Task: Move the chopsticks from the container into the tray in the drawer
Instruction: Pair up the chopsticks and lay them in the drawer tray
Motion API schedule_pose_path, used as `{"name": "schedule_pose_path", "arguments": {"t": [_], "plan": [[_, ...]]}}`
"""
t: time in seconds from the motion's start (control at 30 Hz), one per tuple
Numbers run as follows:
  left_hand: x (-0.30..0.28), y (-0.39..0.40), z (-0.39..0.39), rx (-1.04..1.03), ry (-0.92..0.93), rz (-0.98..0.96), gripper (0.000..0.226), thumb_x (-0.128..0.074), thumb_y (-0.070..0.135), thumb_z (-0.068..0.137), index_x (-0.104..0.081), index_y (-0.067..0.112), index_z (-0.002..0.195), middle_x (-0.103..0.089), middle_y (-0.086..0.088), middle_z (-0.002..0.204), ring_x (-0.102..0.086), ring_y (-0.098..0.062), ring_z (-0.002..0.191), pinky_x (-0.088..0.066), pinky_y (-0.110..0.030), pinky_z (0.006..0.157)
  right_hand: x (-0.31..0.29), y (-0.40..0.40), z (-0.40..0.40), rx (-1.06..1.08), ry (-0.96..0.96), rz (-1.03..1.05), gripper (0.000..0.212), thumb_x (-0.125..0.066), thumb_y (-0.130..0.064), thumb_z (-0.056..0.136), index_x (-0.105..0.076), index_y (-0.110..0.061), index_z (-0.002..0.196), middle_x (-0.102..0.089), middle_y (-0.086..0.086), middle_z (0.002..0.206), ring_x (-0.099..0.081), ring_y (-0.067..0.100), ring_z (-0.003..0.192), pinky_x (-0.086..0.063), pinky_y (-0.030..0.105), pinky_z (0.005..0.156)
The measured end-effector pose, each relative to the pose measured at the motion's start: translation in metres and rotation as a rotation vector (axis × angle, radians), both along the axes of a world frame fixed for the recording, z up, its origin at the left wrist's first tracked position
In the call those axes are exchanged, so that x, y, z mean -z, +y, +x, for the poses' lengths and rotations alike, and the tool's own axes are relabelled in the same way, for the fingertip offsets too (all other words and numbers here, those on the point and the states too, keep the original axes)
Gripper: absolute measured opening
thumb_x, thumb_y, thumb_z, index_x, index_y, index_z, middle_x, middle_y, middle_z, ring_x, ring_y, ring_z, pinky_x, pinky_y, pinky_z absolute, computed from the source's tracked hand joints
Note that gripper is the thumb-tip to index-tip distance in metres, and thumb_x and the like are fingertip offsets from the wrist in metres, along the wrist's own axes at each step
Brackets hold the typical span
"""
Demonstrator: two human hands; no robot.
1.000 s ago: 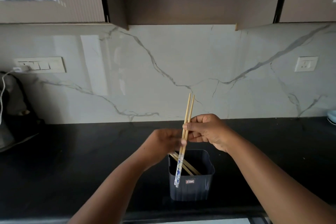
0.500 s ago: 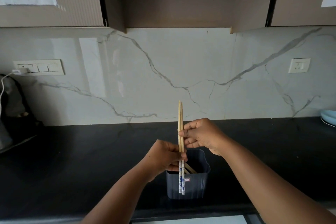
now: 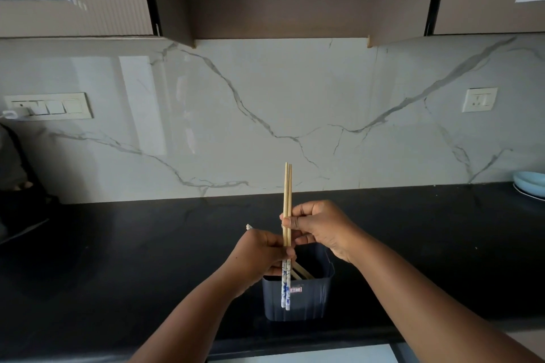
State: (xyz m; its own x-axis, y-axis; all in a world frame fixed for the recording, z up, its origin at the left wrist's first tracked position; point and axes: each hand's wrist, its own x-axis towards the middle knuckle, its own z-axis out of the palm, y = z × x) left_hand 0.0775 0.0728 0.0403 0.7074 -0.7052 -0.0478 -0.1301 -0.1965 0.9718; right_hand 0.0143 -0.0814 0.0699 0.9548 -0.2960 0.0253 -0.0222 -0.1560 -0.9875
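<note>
A pair of wooden chopsticks (image 3: 287,200) with blue-and-white patterned ends stands upright above the dark blue ribbed container (image 3: 306,298) on the black counter. My right hand (image 3: 318,227) pinches the pair at its middle. My left hand (image 3: 259,253) is closed around other chopsticks that slant into the container (image 3: 300,271); a pale tip (image 3: 249,226) sticks out above its knuckles. The left fingers also touch the upright pair. The drawer and its tray are out of view.
The black counter (image 3: 132,259) runs wall to wall below a marble backsplash. A dark appliance (image 3: 17,200) sits far left under a switch panel (image 3: 48,106). Light blue dishes (image 3: 530,183) rest at the far right. A pale strip (image 3: 309,355) shows below the counter's front edge.
The pair in my right hand went from tilted to upright and aligned. My left hand has closed on chopsticks in the container, and a pale tip now shows above it.
</note>
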Motion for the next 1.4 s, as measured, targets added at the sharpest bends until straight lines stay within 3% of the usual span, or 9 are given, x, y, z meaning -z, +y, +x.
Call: {"name": "schedule_pose_path", "arguments": {"t": [0.33, 0.43, 0.53, 0.6, 0.67, 0.77, 1.03, 1.2, 1.4], "plan": [[0.029, 0.023, 0.016, -0.12, -0.519, -0.163, 0.037, -0.057, 0.063, 0.08, -0.072, 0.029, 0.083, -0.065, 0.022, 0.062, -0.056, 0.009, 0.058, -0.042, -0.011, 0.056, 0.004, 0.006, -0.02, 0.016, -0.156, -0.313, 0.012, -0.076, -0.014, 0.08, -0.076, -0.025, 0.075, -0.076, -0.002, 0.078, -0.073, 0.015, 0.073, -0.06, 0.026, 0.064], [0.063, 0.037, 0.036, -0.309, -0.591, -0.1, 0.048, -0.048, 0.068, 0.085, -0.068, 0.025, 0.086, -0.069, 0.001, 0.067, -0.059, -0.007, 0.063, -0.05, -0.031, 0.06, 0.041, 0.01, -0.032, -0.036, -0.044, -0.42, 0.005, -0.079, -0.018, 0.076, -0.076, -0.022, 0.078, -0.076, 0.003, 0.074, -0.073, 0.02, 0.071, -0.061, 0.038, 0.07], [0.103, 0.048, 0.051, -0.398, -0.665, 0.125, 0.059, -0.04, 0.066, 0.089, -0.065, 0.013, 0.08, -0.064, -0.006, 0.069, -0.063, -0.026, 0.071, -0.047, -0.038, 0.064, 0.099, 0.016, -0.047, -0.152, 0.119, -0.596, 0.007, -0.076, -0.026, 0.076, -0.075, -0.02, 0.08, -0.073, -0.002, 0.071, -0.067, 0.008, 0.067, -0.055, 0.03, 0.071], [0.132, 0.051, 0.056, -0.33, -0.743, 0.305, 0.044, -0.047, 0.052, 0.093, -0.066, 0.014, 0.081, -0.066, -0.008, 0.081, -0.063, -0.033, 0.084, -0.046, -0.036, 0.068, 0.139, 0.021, -0.059, -0.274, 0.244, -0.68, 0.009, -0.07, -0.028, 0.08, -0.072, -0.019, 0.077, -0.069, -0.005, 0.066, -0.062, 0.006, 0.063, -0.05, 0.027, 0.065], [0.162, 0.053, 0.059, -0.213, -0.773, 0.509, 0.034, -0.053, 0.04, 0.095, -0.07, 0.013, 0.108, -0.066, -0.012, 0.119, -0.056, -0.033, 0.117, -0.044, -0.039, 0.094, 0.177, 0.023, -0.069, -0.369, 0.397, -0.736, 0.013, -0.061, -0.028, 0.084, -0.071, -0.023, 0.079, -0.068, -0.004, 0.071, -0.06, 0.01, 0.063, -0.048, 0.028, 0.062], [0.197, 0.059, 0.058, -0.125, -0.723, 0.761, 0.057, -0.04, 0.05, 0.097, -0.039, 0.021, 0.146, -0.03, -0.003, 0.157, -0.016, -0.026, 0.147, -0.011, -0.041, 0.119, 0.224, 0.019, -0.078, -0.436, 0.503, -0.812, 0.021, -0.049, -0.021, 0.089, -0.07, -0.024, 0.083, -0.068, -0.002, 0.086, -0.061, 0.018, 0.076, -0.048, 0.032, 0.067], [0.216, 0.061, 0.059, -0.16, -0.853, 0.821, 0.07, -0.016, 0.062, 0.091, -0.02, 0.029, 0.152, -0.016, 0.003, 0.161, -0.007, -0.023, 0.149, -0.005, -0.041, 0.12, 0.296, 0.031, -0.073, -0.55, 0.448, -1.111, 0.009, -0.053, -0.009, 0.087, -0.061, -0.011, 0.083, -0.045, -0.002, 0.075, -0.047, 0.021, 0.067, -0.031, 0.027, 0.056], [0.213, 0.061, 0.057, -0.177, -0.846, 0.809, 0.067, -0.022, 0.06, 0.092, -0.023, 0.029, 0.151, -0.019, 0.002, 0.161, -0.01, -0.024, 0.149, -0.008, -0.041, 0.12, 0.313, 0.049, -0.062, -0.587, 0.526, -1.16, 0.015, -0.052, 0.007, 0.076, -0.055, -0.008, 0.078, -0.059, 0.009, 0.083, -0.059, 0.029, 0.076, -0.04, 0.03, 0.058], [0.215, 0.061, 0.058, -0.184, -0.845, 0.811, 0.066, -0.022, 0.061, 0.092, -0.023, 0.031, 0.151, -0.02, 0.002, 0.16, -0.01, -0.024, 0.149, -0.007, -0.041, 0.12, 0.321, 0.069, -0.055, -0.497, 0.544, -1.274, 0.027, -0.049, 0.006, 0.081, -0.06, -0.004, 0.103, -0.063, 0.013, 0.101, -0.062, 0.032, 0.094, -0.043, 0.033, 0.065]]}}
